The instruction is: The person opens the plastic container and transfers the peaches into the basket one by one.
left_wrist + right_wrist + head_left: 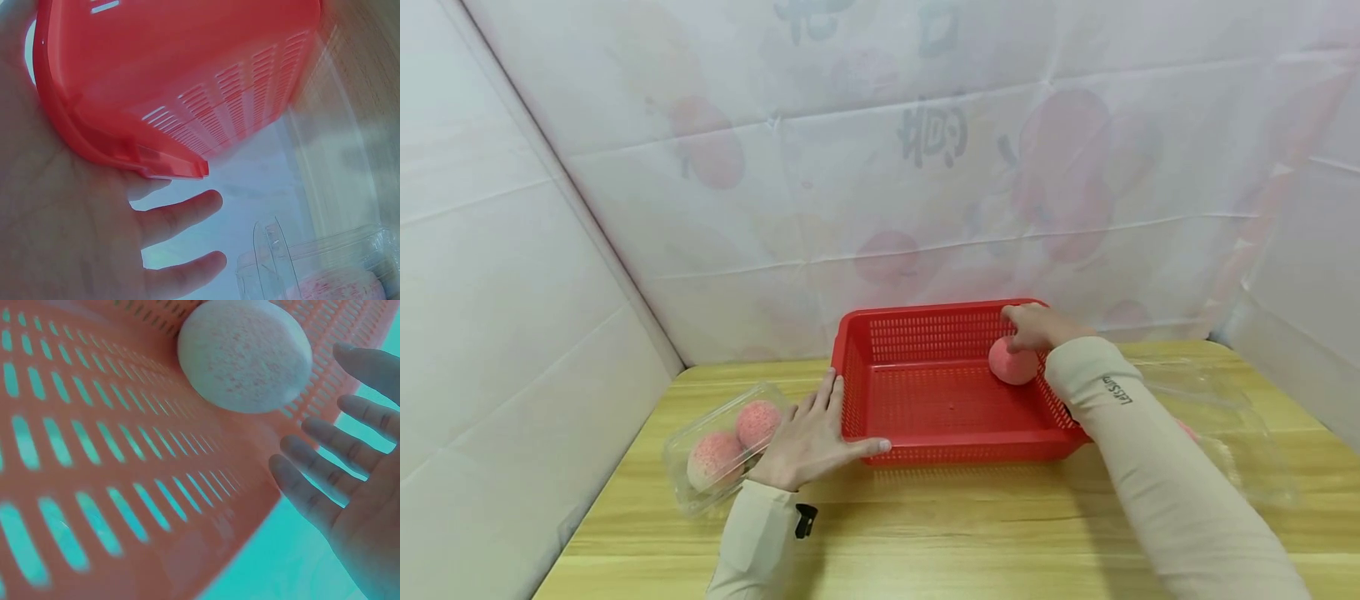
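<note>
A red perforated basket (962, 437) stands on the table with one pink ball (1013, 363) inside, at its right end. My left hand (811, 437) rests on the basket's front left corner, fingers spread; in the left wrist view, the palm (69, 219) touches the red rim (69, 131). My right hand (1045, 327) is over the basket's right side, at the ball. In the right wrist view, that hand (356, 462) has its fingers extended and apart beside the ball (244, 356), which looks pale there, with a gap between them.
Left of the basket lies a clear plastic box (681, 467) holding two pink balls (715, 461). More clear plastic packaging (1255, 450) lies on the right of the wooden table (955, 533), partly behind my right sleeve, with a bit of pink showing. Printed white sheets (820, 200) surround the table.
</note>
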The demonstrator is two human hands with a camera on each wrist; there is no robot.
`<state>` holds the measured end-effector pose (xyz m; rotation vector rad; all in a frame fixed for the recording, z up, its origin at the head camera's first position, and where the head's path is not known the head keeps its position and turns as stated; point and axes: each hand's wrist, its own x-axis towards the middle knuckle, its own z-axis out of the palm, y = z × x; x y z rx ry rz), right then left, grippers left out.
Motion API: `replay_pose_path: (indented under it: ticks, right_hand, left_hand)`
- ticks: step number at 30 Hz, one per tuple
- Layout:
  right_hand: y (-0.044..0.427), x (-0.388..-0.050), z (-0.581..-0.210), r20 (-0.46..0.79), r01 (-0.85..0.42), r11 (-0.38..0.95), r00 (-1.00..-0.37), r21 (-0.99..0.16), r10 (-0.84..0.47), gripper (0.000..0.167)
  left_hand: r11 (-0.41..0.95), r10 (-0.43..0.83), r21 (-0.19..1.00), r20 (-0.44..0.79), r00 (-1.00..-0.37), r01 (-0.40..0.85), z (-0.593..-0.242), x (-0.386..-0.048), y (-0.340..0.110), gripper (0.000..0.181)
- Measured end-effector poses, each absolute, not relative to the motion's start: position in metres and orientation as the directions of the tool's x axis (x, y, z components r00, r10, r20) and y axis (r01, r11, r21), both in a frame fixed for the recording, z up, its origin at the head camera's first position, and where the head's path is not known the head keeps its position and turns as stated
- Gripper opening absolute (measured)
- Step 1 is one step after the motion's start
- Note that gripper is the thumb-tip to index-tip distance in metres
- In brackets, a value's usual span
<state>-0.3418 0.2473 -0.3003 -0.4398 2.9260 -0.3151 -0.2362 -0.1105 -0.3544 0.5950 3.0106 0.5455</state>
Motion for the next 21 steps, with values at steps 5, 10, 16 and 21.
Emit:
replay_pose_path:
  ticks: [5, 10, 16, 21]
  right_hand:
    - [0.247, -0.340, -0.291, -0.115, -0.283, 0.934, -0.943, -0.220, -0.313, 0.045]
    - [0.248, -0.336, -0.283, -0.128, -0.290, 0.929, -0.937, -0.230, -0.324, 0.049]
    - [0.247, -0.332, -0.272, -0.109, -0.293, 0.940, -0.943, -0.173, -0.314, 0.056]
    - [0.248, -0.330, -0.265, -0.094, -0.302, 0.940, -0.943, -0.158, -0.319, 0.055]
  left_hand:
    - [0.876, 0.367, 0.319, 0.051, -0.929, 0.363, -0.354, -0.236, -0.109, 0.112]
    - [0.878, 0.366, 0.311, 0.055, -0.929, 0.365, -0.355, -0.236, -0.109, 0.112]
    - [0.877, 0.363, 0.319, 0.056, -0.930, 0.361, -0.355, -0.236, -0.108, 0.112]
    - [0.879, 0.358, 0.319, 0.054, -0.932, 0.356, -0.354, -0.236, -0.107, 0.111]
